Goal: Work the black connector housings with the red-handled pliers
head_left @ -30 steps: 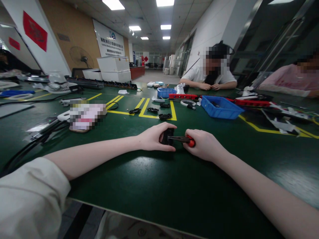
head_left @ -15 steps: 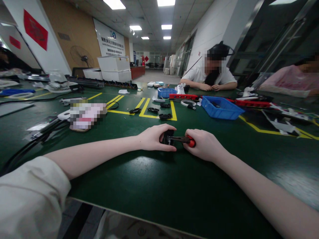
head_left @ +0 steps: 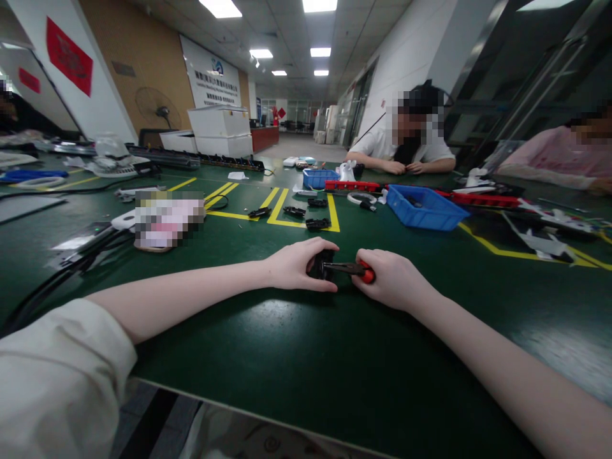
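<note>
Near the middle of the green table (head_left: 306,357), my left hand (head_left: 303,264) holds a small black part (head_left: 321,264) between thumb and fingers. My right hand (head_left: 389,277) is closed round the red handles of pliers (head_left: 351,268). The pliers' jaws point left and touch the black part. Fine detail at the jaw tips is too small to tell. Beyond my hands, several similar black parts (head_left: 318,224) lie by the yellow tape lines.
A blue tray (head_left: 425,210) stands at the right behind my right hand, with a smaller blue tray (head_left: 320,177) farther back. A phone (head_left: 167,223) and black cables (head_left: 71,261) lie at the left. People sit across the table and at the right.
Both hands, the black part and the pliers keep nearly the same position. The person at the far right has shifted slightly.
</note>
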Demonstrator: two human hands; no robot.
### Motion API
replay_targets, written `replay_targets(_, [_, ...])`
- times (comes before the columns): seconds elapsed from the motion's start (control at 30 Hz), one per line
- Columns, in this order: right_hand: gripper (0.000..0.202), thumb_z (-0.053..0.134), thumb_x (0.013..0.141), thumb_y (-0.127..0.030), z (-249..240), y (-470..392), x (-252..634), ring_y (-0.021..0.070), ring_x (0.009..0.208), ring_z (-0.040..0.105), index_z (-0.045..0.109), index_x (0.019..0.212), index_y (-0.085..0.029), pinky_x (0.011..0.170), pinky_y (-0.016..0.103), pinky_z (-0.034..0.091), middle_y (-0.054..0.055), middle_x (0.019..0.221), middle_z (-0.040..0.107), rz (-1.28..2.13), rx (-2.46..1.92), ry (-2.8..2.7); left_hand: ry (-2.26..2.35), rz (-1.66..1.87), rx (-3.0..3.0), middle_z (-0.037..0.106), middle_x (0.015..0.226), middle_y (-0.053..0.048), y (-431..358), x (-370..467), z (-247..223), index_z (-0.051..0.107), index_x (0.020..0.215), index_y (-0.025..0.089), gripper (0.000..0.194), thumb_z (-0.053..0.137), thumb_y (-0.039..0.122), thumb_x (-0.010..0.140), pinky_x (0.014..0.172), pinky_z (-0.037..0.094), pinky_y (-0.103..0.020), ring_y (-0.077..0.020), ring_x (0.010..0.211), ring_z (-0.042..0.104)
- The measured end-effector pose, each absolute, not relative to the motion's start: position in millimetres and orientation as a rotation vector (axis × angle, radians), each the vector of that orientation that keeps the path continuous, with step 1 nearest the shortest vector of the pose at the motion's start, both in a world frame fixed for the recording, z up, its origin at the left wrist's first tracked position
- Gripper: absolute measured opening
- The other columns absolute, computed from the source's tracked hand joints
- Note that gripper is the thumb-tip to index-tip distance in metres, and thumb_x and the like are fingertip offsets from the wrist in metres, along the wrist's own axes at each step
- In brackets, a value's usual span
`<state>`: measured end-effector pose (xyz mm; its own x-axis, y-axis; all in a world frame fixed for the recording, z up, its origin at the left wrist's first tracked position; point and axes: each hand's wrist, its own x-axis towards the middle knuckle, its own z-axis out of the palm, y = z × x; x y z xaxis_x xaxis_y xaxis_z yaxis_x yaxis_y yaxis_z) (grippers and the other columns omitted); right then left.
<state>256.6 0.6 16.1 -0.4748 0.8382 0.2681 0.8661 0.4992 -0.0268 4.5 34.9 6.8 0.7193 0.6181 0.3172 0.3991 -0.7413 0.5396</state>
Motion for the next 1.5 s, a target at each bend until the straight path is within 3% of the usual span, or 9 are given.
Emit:
replay_targets(0.23, [0.015, 0.061, 0.082, -0.031, 19.0, 0.6, 256.0, 0.0199, 0.07, 0.06, 0.048, 0.077, -0.025, 0.064, 0.031, 0.039, 0.004, 0.077, 0.067, -0.14, -1.484, -2.508, 0.774, 0.699, 2.505, 0.064, 0.13, -0.013, 35.1, 4.2, 4.5, 0.054, 0.141, 0.02, 0.083, 0.084, 0.06, 0.075, 0.094, 0.055, -0.046, -0.0322, 0.116, 0.066])
replay_targets(0.4, [0.015, 0.06, 0.083, -0.031, 18.2, 0.3, 256.7, 0.0193, 0.07, 0.06, 0.048, 0.078, -0.026, 0.064, 0.03, 0.039, 0.003, 0.078, 0.067, -0.114, -1.473, -2.507, 0.762, 0.676, 2.526, 0.064, 0.133, -0.013, 34.3, 3.9, 6.3, 0.052, 0.145, 0.022, 0.08, 0.079, 0.06, 0.081, 0.097, 0.054, -0.045, -0.0318, 0.119, 0.065])
replay_targets(0.7, [0.014, 0.061, 0.081, -0.03, 18.5, -1.5, 255.5, 0.0204, 0.072, 0.06, 0.049, 0.078, -0.025, 0.066, 0.032, 0.04, 0.004, 0.079, 0.067, -0.102, -1.473, -2.507, 0.774, 0.593, 2.502, 0.068, 0.131, -0.014, 35.7, 2.5, 9.8, 0.058, 0.142, 0.018, 0.074, 0.072, 0.064, 0.086, 0.089, 0.053, -0.04, -0.0279, 0.109, 0.067])
replay_targets(1.03, [0.013, 0.06, 0.082, -0.031, 19.2, -1.3, 256.8, 0.0194, 0.069, 0.059, 0.048, 0.077, -0.025, 0.064, 0.031, 0.04, 0.003, 0.075, 0.066, -0.137, -1.432, -2.512, 0.709, 0.701, 2.475, 0.067, 0.13, -0.013, 36.1, 3.8, 7.7, 0.058, 0.14, 0.019, 0.075, 0.083, 0.055, 0.079, 0.096, 0.053, -0.041, -0.0285, 0.114, 0.066])
replay_targets(1.23, [0.015, 0.059, 0.082, -0.032, 18.1, -0.3, 257.1, 0.0189, 0.068, 0.058, 0.047, 0.076, -0.026, 0.063, 0.031, 0.04, 0.003, 0.074, 0.065, -0.154, -1.448, -2.507, 0.703, 0.669, 2.489, 0.066, 0.128, -0.014, 39.3, 3.7, 5.2, 0.053, 0.145, 0.019, 0.082, 0.084, 0.055, 0.078, 0.084, 0.056, -0.039, -0.026, 0.103, 0.066])
replay_targets(1.5, [0.014, 0.059, 0.082, -0.032, 21.1, -1.5, 256.3, 0.0193, 0.068, 0.059, 0.048, 0.076, -0.025, 0.063, 0.031, 0.04, 0.004, 0.074, 0.066, -0.118, -1.441, -2.501, 0.715, 0.689, 2.479, 0.064, 0.13, -0.014, 39.2, 4.1, 3.0, 0.05, 0.148, 0.019, 0.089, 0.087, 0.053, 0.075, 0.081, 0.055, -0.038, -0.0256, 0.101, 0.066])
